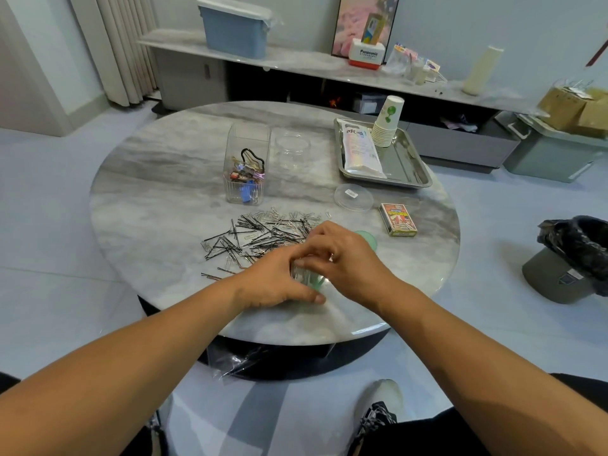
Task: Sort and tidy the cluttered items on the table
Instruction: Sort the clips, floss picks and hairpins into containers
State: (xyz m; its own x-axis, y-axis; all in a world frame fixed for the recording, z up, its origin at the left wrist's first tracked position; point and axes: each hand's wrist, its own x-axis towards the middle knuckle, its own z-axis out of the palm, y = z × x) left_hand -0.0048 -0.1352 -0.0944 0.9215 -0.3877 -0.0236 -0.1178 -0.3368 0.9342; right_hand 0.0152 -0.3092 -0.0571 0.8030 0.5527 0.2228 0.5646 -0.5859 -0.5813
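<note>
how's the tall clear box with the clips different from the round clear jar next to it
The tall clear box is squarish with ribbed lower walls; the round clear jar is cylindrical and shorter. The box holds colourful clips and a black hair tie; the jar looks empty. Both are transparent, lidless and upright on the marble table.
</note>
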